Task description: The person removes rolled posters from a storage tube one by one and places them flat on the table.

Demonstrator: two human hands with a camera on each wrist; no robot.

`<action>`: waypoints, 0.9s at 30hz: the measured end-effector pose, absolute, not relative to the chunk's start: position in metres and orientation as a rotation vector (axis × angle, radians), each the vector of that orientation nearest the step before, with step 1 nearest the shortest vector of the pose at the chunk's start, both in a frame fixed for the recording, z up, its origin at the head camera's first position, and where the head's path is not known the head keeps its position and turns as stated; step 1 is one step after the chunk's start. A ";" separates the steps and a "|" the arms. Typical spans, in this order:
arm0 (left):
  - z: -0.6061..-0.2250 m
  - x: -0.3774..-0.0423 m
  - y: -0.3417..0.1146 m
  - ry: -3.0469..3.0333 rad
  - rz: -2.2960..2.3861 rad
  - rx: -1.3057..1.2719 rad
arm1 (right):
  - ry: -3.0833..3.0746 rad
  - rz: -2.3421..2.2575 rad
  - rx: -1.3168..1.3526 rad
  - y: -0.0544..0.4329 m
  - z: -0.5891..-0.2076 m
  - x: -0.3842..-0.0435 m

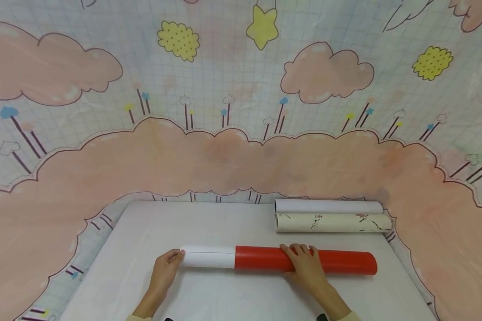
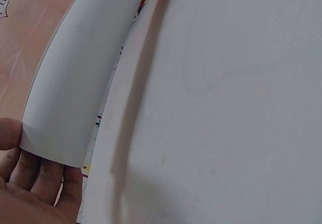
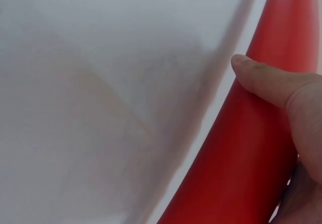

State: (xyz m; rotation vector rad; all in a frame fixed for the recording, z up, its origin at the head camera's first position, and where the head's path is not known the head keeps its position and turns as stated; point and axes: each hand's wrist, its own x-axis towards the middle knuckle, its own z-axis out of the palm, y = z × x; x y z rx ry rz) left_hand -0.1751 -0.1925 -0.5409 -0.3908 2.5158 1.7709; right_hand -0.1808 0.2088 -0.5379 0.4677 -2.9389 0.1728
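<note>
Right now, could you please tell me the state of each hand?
Left hand: closed, pinching the end of the white roll.
Right hand: closed, gripping the red roll from above.

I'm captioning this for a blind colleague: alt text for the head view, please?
A person's left hand pinches the end of a white roll that meets a red roll, gripped by the right hand, over a white table. Behind, at right, lie a second white roll and a flowered roll.

Red tube (image 1: pixel 261 259), white tube (image 1: pixel 209 259), floral-patterned cream roll (image 1: pixel 335 224), white table (image 1: pixel 225 296)
</note>
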 end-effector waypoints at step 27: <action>-0.539 -0.173 -0.214 2.570 1.726 -0.417 | -2.933 0.130 0.458 0.227 -0.536 -0.181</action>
